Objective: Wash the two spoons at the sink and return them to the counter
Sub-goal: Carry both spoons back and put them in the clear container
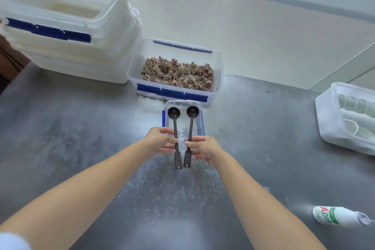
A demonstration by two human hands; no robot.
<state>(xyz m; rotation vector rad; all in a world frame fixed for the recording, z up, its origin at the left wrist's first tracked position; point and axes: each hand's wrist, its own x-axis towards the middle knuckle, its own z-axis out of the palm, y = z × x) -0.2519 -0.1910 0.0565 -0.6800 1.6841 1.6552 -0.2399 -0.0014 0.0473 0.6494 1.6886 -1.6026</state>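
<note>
so two dark spoons here, scoop style with round bowls and perforated handle ends. the left spoon (pixel 175 128) is pinched by the left hand (pixel 160 140) about halfway down its handle, fingers curled round it, and the right spoon (pixel 190 128) is pinched the same way by the right hand (pixel 205 148). they're side by side, nearly parallel, bowls pointing away from the person, handle ends close together. both bowls are over a small clear tub (pixel 182 103) with blue clips, can't tell if they rest on it or are just held above. all this is over the middle of a steel counter (pixel 81 128) with crumbs and dusty smears on it. right behind the small tub is a bigger clear box (pixel 218 63) holding dried brown husks (pixel 178 73). far left there's a stack of empty boxes (pixel 71 46), on the right a white box (pixel 328 119) with white cups (pixel 350 127) in it, and nearer on the right a small bottle (pixel 336 217) lying on its side
</note>
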